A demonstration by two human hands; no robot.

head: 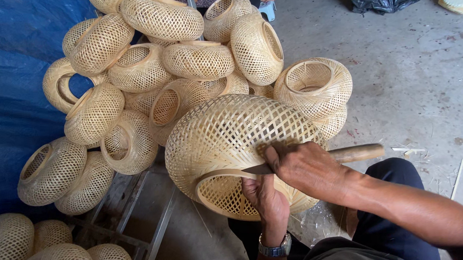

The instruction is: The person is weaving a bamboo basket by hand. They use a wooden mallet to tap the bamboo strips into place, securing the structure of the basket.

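Trimming the rim of a round, pale woven bamboo lantern shade point(227, 141) with a wooden-handled knife point(320, 159).

The shade rests on the person's lap; the left hand point(266, 198) grips its rim from below, fingers curled around it. The right hand point(305, 168) has fingers clenched on the knife, blade flat at the rim. Judging by this, the cut needs steady, shallow strokes. Finished shades point(145, 65) pile behind.

Bright, even daylight, soft shadows only. Sharp focus throughout; slight wide-angle bending at the edges, no glare
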